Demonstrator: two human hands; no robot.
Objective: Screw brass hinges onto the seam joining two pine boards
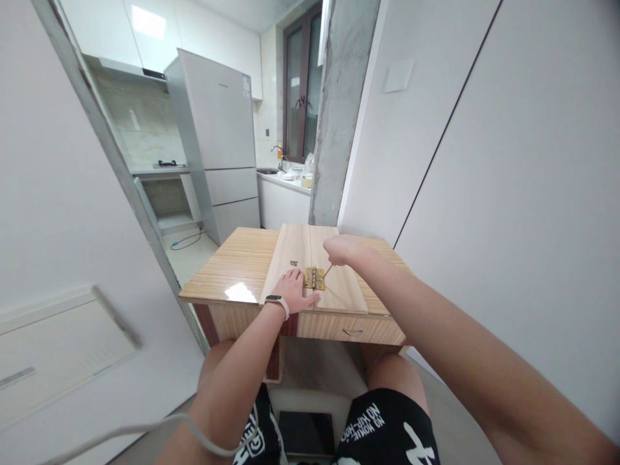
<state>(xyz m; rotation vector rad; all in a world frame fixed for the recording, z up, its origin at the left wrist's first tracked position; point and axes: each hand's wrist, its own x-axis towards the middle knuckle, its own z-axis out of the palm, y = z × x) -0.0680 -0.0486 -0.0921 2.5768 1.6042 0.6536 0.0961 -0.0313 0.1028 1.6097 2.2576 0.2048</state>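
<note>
Two pale wooden boards (285, 248) lie side by side on the desk, their long edges meeting. A brass hinge (314, 278) lies open across the seam. My left hand (292, 292) rests flat on the boards just left of the hinge, fingers stretched and thumb reaching below it. Above and right of the hinge, my right hand (341, 250) is closed around a screwdriver (329, 270). Its thin shaft slants down to the hinge's right leaf; the handle is hidden in the fist. Any screw at the tip is too small to make out.
Small dark items or marks (293, 263) show on the left board. The wood-grain desk (232, 258) has a drawer with a handle (352, 332). White walls stand close on both sides. Beyond are a fridge (220, 116) and a sink counter (285, 194). A pale cable (165, 421) crosses my left forearm.
</note>
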